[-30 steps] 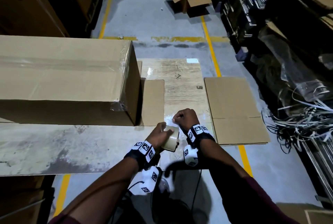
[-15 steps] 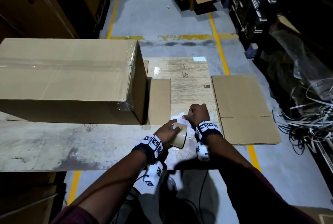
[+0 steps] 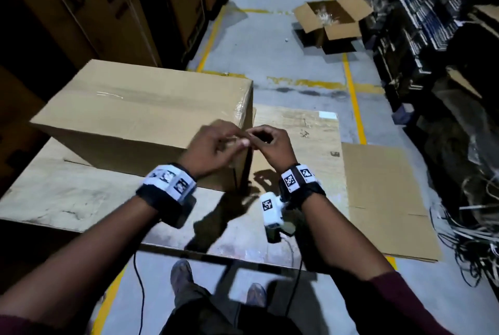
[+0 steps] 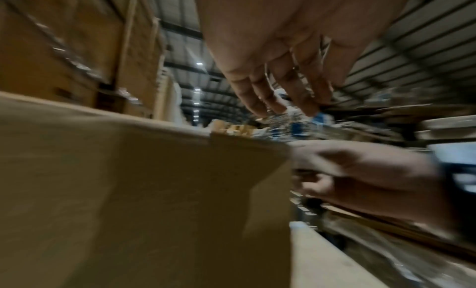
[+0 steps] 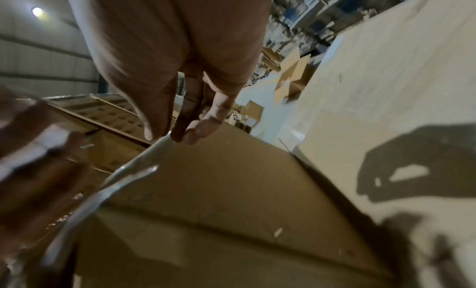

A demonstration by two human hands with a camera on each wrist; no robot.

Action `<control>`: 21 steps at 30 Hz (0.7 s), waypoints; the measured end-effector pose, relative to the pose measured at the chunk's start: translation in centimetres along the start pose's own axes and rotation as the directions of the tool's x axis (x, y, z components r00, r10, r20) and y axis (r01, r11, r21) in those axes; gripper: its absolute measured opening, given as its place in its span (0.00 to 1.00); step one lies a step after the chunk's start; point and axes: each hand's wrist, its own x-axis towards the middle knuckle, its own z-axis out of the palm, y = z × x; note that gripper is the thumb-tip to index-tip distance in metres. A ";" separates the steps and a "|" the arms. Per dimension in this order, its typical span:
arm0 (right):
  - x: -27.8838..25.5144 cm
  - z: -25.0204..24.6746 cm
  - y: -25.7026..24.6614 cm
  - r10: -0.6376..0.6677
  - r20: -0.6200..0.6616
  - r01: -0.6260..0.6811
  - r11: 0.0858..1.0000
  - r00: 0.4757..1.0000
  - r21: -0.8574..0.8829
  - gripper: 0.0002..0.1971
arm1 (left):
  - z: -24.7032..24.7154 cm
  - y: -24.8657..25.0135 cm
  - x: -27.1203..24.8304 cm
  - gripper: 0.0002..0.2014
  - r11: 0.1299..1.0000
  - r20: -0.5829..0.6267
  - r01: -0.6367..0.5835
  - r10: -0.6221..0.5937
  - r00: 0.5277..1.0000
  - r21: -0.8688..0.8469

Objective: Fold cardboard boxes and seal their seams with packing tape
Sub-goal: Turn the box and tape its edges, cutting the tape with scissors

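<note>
A large brown cardboard box (image 3: 140, 118) stands on the table, clear tape along its top seam and down its right end. Both hands are raised in front of that right end, fingertips meeting. My right hand (image 3: 256, 140) pinches a strip of clear tape (image 5: 123, 176) between thumb and fingers (image 5: 167, 135); the strip runs down and left over the box (image 5: 219, 190). My left hand (image 3: 237, 140) is blurred, its fingers (image 4: 283, 107) fairly straight with nothing seen in them. A small olive object (image 3: 288, 227) peeks out under the right wrist, too hidden to name.
The worn table (image 3: 67, 199) extends left and forward. A flat cardboard sheet (image 3: 383, 199) overhangs its right side. On the floor beyond stands an open box (image 3: 332, 21). Tall stacked cartons (image 3: 94, 11) line the left; loose straps (image 3: 472, 240) and shelving fill the right.
Both hands rose from the table's front edge to the box's right end. The tape roll that the left hand held no longer shows in it. A tape strip now hangs from the right fingers.
</note>
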 end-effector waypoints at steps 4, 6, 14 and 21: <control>-2.6 2.6 -0.1 0.103 0.006 -0.102 0.986 0.995 0.135 0.03 | -1.4 -6.8 -1.4 0.19 0.978 0.061 0.073 -0.087 0.994 0.197; -3.7 2.8 0.5 0.107 0.007 -0.107 0.985 0.994 0.135 0.03 | -0.7 -7.9 -1.9 0.23 0.973 0.078 0.098 -0.116 0.990 0.209; -3.6 2.1 0.2 -0.166 0.081 0.175 0.976 0.983 -0.127 0.04 | -0.9 -7.9 -1.4 0.32 0.974 0.108 0.128 -0.150 0.983 0.185; -3.4 2.7 0.4 -0.298 0.071 0.306 0.906 0.952 -0.294 0.07 | -0.2 -7.5 -2.0 0.44 0.936 0.147 0.026 -0.083 0.986 0.352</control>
